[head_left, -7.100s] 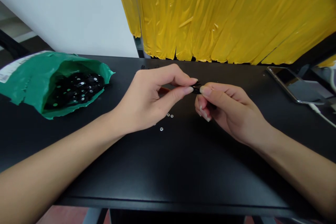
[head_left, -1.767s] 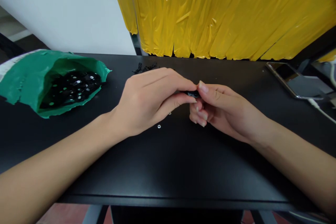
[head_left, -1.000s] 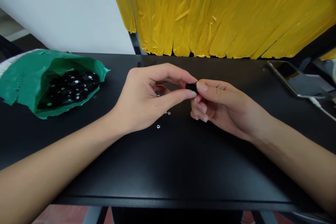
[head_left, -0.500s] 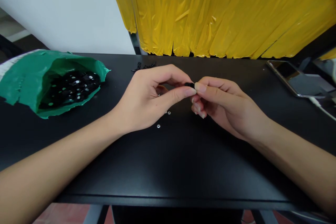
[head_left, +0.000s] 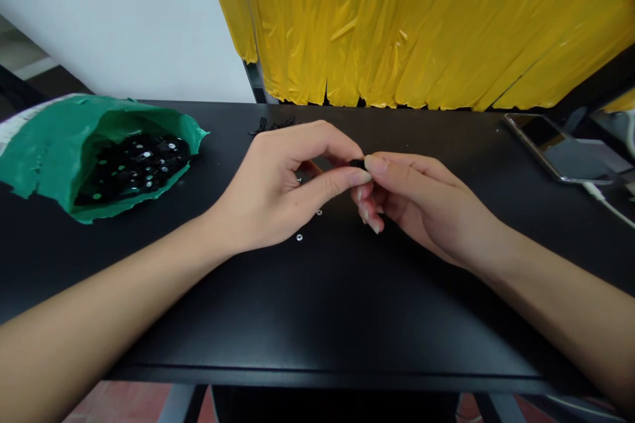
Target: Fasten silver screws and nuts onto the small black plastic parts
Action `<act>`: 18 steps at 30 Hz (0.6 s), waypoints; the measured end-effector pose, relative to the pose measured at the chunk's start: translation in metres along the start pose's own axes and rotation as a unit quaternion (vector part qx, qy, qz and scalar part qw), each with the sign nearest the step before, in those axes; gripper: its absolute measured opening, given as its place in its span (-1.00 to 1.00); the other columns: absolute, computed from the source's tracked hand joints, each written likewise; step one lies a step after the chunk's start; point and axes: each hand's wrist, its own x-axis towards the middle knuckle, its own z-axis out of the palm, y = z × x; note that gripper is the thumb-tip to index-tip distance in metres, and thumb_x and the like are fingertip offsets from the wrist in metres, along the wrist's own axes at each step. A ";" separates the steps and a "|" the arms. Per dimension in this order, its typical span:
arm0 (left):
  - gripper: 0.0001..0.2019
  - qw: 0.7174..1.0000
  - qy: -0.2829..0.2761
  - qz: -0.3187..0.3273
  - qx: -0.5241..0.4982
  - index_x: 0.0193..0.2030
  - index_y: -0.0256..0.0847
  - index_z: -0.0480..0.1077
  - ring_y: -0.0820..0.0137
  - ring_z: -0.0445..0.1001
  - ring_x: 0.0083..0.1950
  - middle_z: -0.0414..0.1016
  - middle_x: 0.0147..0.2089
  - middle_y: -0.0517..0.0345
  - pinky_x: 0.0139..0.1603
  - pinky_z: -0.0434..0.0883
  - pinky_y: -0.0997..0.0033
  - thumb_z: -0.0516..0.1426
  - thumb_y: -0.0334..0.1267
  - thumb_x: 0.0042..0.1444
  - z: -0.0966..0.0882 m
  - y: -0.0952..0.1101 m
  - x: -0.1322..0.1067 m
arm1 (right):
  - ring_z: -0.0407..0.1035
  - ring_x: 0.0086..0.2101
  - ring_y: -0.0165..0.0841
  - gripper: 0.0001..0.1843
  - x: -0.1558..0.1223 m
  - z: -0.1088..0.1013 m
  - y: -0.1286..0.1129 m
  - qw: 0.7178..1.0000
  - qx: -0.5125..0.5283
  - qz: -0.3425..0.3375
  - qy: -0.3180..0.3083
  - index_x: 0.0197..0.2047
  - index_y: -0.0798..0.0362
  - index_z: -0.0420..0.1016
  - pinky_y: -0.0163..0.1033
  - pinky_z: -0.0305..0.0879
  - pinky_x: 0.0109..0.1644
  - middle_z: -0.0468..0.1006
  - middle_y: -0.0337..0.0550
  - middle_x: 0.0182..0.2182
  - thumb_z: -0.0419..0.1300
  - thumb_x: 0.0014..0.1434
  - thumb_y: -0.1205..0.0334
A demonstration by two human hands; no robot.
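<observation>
Between my two hands is a small black piece (head_left: 357, 163), mostly covered by fingertips, so its kind does not show. The thumb and index finger of my left hand (head_left: 292, 182) pinch it from the left. From the right, the thumb and forefinger of my right hand (head_left: 421, 195) press on the same piece, with the other fingers curled below. On the table under my left hand lie small silver rings (head_left: 299, 237), partly hidden by that hand. Behind it sits a little heap of black bits (head_left: 270, 125).
A torn green bag (head_left: 54, 145) full of small black pieces with shiny round spots lies at the left. At the far right a phone (head_left: 555, 152) rests with a white cable (head_left: 598, 195) plugged in. Yellow plastic sheeting (head_left: 397, 26) hangs behind the black table (head_left: 317, 317).
The fingers of my right hand have shifted slightly left and its curled fingers dropped a little. Both hands keep their pinch on the black piece.
</observation>
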 end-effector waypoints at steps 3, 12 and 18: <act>-0.97 1.000 -0.004 -0.027 -0.010 -0.15 -0.05 0.53 0.42 0.62 -0.21 0.65 -0.20 0.23 -0.35 0.50 0.37 0.25 -0.25 0.38 0.001 0.001 -0.001 | 0.32 -0.44 -0.47 -0.65 0.000 0.002 0.000 1.000 0.015 -0.011 0.002 -0.35 0.10 0.58 -0.36 0.31 -0.37 0.47 -0.25 -0.44 0.26 0.45 0.09; -0.92 0.969 0.111 -0.121 -0.183 -0.30 -0.17 0.61 0.50 0.60 -0.37 0.66 -0.37 0.27 -0.35 0.54 0.48 0.36 -0.33 0.24 0.018 0.005 0.007 | 0.32 -0.44 -0.47 -0.71 0.003 0.005 0.007 0.993 -0.008 -0.093 0.067 -0.26 0.04 0.66 -0.33 0.27 -0.38 0.53 -0.24 -0.39 0.29 0.44 0.05; -0.89 0.963 0.124 -0.165 -0.175 -0.28 -0.16 0.64 0.50 0.53 -0.41 0.60 -0.42 0.25 -0.38 0.51 0.49 0.32 -0.28 0.30 0.020 0.011 0.004 | 0.39 -0.41 -0.45 -0.71 0.006 0.007 0.009 0.974 -0.136 -0.155 0.095 -0.25 0.02 0.70 -0.31 0.36 -0.35 0.61 -0.24 -0.35 0.28 0.44 0.05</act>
